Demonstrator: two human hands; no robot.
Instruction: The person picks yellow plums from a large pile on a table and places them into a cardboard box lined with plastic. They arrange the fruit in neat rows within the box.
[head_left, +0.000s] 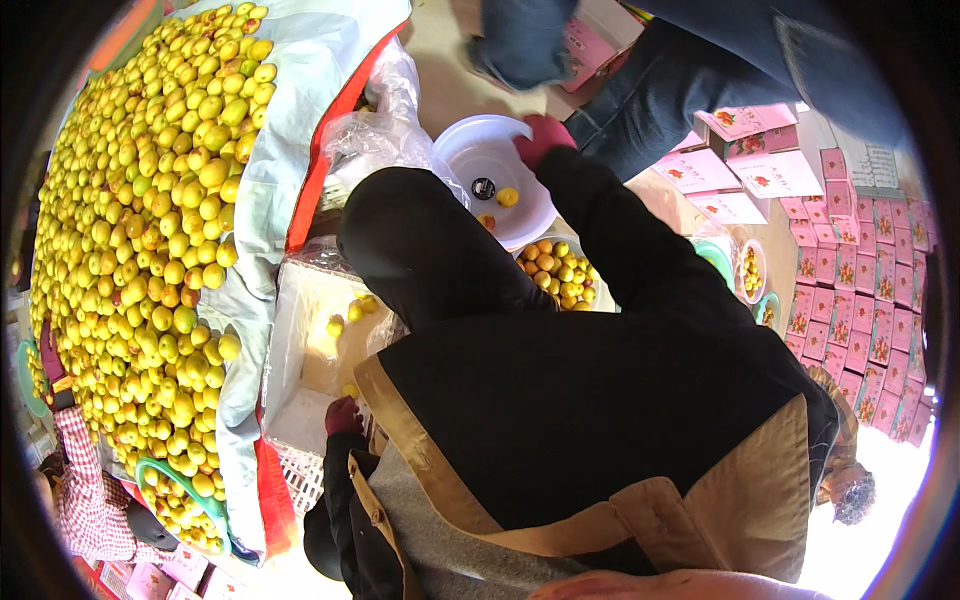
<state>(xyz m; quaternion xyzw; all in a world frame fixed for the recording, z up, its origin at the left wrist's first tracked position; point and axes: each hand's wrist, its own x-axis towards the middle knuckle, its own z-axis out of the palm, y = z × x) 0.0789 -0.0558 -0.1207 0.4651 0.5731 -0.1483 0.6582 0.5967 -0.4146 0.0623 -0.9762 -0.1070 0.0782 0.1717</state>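
My right hand (549, 142), in a dark red glove, grips the rim of a white plastic basin (480, 154). Two jujubes (508, 197) and a round black label lie inside it. Partly beneath that basin is a second basin filled with jujubes (562, 274). My left hand (343, 417), gloved in the same red, hangs at the near side of a plastic-lined box (300, 375); its fingers are curled, and whether they hold anything is hidden. Several loose jujubes (352, 311) lie in the box. My black-clad knee (420, 232) covers part of the box and both basins.
A large jujube heap (150, 225) lies on a pale sheet (289, 97) at left, with a green basket (214, 510). Someone in jeans (645, 97) stands near pink cartons (750, 165); another in a checked shirt (86, 480) is beside the heap. Cartons (862, 300) are stacked at right.
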